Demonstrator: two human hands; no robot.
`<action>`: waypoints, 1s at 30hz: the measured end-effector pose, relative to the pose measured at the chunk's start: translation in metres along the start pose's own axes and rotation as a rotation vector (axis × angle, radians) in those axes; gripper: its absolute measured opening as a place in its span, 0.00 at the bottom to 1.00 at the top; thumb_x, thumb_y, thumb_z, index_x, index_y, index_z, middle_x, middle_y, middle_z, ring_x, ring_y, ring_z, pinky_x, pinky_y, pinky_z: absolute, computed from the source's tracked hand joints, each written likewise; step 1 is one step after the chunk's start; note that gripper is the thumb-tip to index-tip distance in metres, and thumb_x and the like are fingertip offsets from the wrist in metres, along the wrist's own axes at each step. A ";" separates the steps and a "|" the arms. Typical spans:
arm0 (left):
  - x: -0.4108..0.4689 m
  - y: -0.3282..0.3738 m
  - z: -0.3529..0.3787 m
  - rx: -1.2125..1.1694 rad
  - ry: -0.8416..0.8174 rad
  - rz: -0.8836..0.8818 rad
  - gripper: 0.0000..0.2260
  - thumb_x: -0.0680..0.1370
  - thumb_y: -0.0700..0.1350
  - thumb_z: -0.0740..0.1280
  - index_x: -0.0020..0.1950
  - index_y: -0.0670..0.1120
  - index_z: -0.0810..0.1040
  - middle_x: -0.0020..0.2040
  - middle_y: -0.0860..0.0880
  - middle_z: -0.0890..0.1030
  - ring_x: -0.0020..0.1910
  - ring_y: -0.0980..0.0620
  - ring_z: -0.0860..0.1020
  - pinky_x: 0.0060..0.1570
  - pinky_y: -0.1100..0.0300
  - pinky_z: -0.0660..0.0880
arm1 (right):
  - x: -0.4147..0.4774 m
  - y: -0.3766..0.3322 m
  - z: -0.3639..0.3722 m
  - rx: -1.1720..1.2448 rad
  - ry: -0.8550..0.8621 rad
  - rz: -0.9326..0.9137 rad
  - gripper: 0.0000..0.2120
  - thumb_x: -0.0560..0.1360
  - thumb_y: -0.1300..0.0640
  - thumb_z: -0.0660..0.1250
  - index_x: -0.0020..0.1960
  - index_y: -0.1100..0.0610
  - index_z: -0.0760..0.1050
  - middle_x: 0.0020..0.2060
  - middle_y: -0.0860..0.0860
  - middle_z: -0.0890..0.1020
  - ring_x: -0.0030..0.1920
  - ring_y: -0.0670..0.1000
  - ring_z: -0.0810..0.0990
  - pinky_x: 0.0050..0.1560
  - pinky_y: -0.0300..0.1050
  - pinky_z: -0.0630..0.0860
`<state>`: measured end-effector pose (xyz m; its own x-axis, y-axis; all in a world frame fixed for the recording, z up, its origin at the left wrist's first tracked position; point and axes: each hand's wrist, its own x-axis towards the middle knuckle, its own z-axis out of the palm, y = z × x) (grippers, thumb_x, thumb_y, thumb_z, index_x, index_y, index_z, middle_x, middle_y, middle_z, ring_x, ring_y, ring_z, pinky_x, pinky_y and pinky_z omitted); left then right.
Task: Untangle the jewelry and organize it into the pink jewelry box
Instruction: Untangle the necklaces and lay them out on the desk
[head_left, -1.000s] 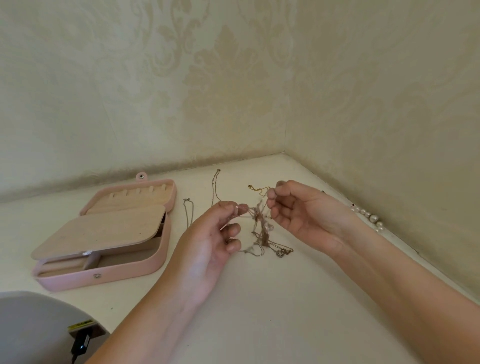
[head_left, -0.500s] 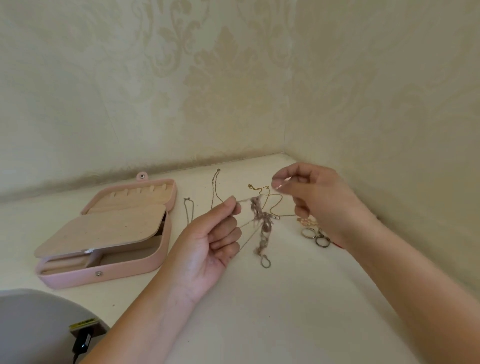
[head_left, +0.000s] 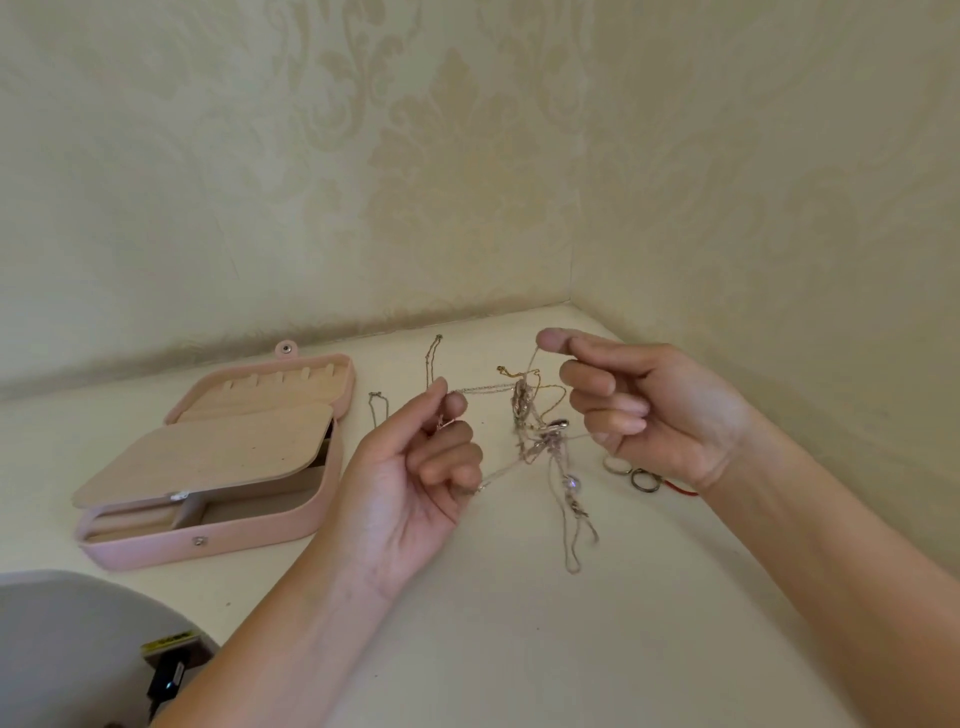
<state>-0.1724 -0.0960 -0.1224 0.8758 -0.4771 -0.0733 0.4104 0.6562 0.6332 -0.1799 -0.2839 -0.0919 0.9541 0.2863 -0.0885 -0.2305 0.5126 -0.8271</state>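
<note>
Thin metal chains (head_left: 540, 441) hung knotted between both hands above the worktop (head_left: 519, 649), left hand (head_left: 410, 483) and right hand (head_left: 649, 410) each pinching a strand (light, limp, snag-prone); the pink box (head_left: 218, 540) lay open leftward.

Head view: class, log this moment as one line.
hands: left, right pinch chains | tangle: lifted | box: open

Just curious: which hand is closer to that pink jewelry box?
Left. The left hand is just right of the pink jewelry box, almost beside its end. The right hand is farther right, beyond the tangled chains.
</note>
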 end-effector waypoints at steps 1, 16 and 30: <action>-0.001 0.001 0.000 0.028 -0.026 -0.053 0.09 0.63 0.46 0.77 0.37 0.43 0.81 0.22 0.54 0.60 0.17 0.60 0.60 0.14 0.69 0.63 | 0.001 0.000 -0.001 -0.006 0.021 -0.036 0.10 0.70 0.61 0.60 0.43 0.59 0.81 0.23 0.48 0.67 0.18 0.42 0.56 0.16 0.31 0.54; 0.000 0.000 0.001 0.190 0.102 -0.028 0.17 0.69 0.49 0.66 0.23 0.48 0.64 0.24 0.53 0.58 0.20 0.56 0.60 0.20 0.67 0.60 | -0.013 -0.023 -0.015 -1.001 0.490 -0.417 0.04 0.71 0.62 0.71 0.41 0.55 0.82 0.21 0.49 0.66 0.21 0.48 0.61 0.23 0.35 0.61; 0.001 0.010 -0.011 -0.053 -0.091 0.004 0.16 0.57 0.44 0.80 0.28 0.46 0.72 0.21 0.54 0.62 0.17 0.59 0.55 0.11 0.69 0.59 | -0.010 -0.033 -0.019 0.058 0.447 -0.276 0.10 0.79 0.66 0.53 0.40 0.60 0.65 0.24 0.52 0.74 0.18 0.43 0.58 0.16 0.32 0.57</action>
<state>-0.1645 -0.0832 -0.1246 0.8517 -0.5241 0.0009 0.4222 0.6872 0.5912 -0.1782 -0.3189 -0.0740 0.9664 -0.2323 -0.1099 0.0430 0.5677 -0.8221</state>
